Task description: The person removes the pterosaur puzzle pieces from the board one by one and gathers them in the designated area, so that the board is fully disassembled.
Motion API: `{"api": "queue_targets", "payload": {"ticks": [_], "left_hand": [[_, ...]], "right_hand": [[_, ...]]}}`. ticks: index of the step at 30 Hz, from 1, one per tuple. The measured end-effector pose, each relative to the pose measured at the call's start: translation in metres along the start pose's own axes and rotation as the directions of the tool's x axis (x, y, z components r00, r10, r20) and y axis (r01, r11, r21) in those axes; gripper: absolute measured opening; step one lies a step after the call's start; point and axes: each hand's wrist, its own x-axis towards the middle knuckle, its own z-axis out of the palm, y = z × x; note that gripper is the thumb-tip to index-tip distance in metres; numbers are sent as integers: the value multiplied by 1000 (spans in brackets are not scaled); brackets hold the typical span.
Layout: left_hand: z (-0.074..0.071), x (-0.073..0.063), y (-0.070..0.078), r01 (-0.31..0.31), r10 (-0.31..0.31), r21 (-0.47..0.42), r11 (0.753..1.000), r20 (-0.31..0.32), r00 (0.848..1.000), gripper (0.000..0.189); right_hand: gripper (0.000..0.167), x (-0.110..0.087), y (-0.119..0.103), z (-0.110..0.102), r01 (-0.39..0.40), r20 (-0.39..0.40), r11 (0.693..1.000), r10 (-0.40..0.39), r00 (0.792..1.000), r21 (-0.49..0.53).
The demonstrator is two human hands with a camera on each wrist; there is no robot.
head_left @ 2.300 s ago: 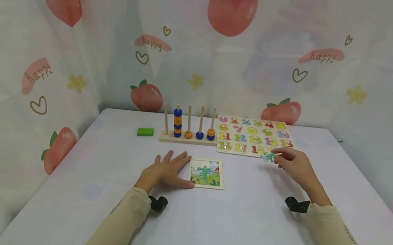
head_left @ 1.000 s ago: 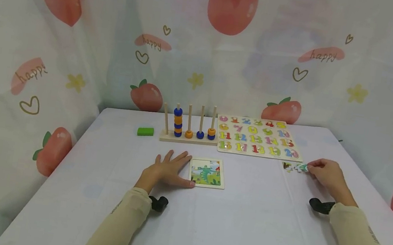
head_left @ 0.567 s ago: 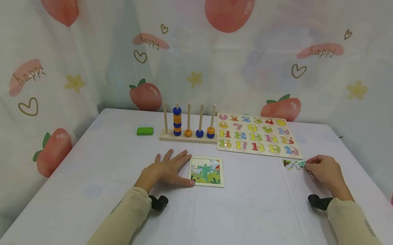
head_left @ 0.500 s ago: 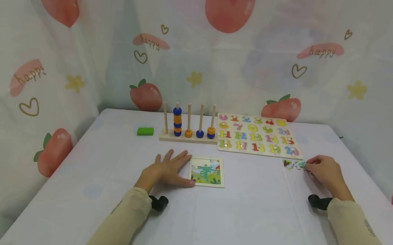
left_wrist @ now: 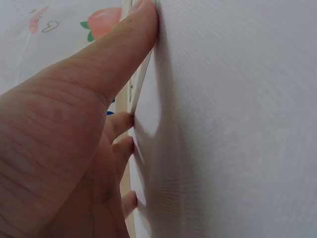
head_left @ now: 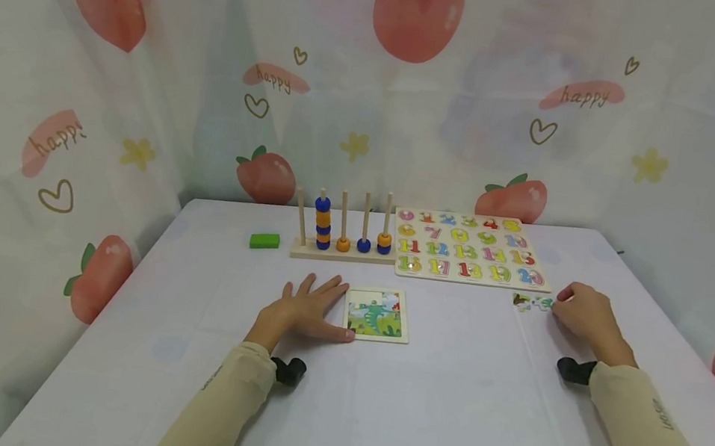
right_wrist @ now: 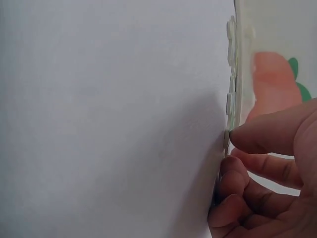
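My left hand lies spread on the table at the left side of a small square jigsaw tray. Its thumb touches the lower left corner and a fingertip the upper left corner. A green dinosaur picture fills most of the tray, with a bare pale patch at its upper left. Farther right, my right hand pinches the edge of a jigsaw piece lying on the table. In the right wrist view, the thumb and index finger meet that piece's edge. Another jigsaw piece lies just left of it.
Behind the pieces lies a number puzzle board. To its left stands a peg stand with blue and orange beads. A green block sits left of the stand. A fruit-printed curtain surrounds the white table.
My right hand has moved right from the number board's front edge, bringing a jigsaw piece down beside the other one. Lately it has barely shifted. The left hand has stayed in place.
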Motion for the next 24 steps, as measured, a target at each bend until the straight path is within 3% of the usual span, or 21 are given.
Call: {"api": "queue_targets", "payload": {"ticks": [12, 24], "left_hand": [[0, -1, -1, -12, 11, -8, 1000, -26, 1000, 104], [3, 6, -4, -1, 1, -12, 1000, -5, 1000, 105]], "right_hand": [[32, 1, -15, 1, 39, -78, 997, -34, 996, 60], [42, -2, -56, 15, 128, -30, 970, -125, 992, 206]]}}
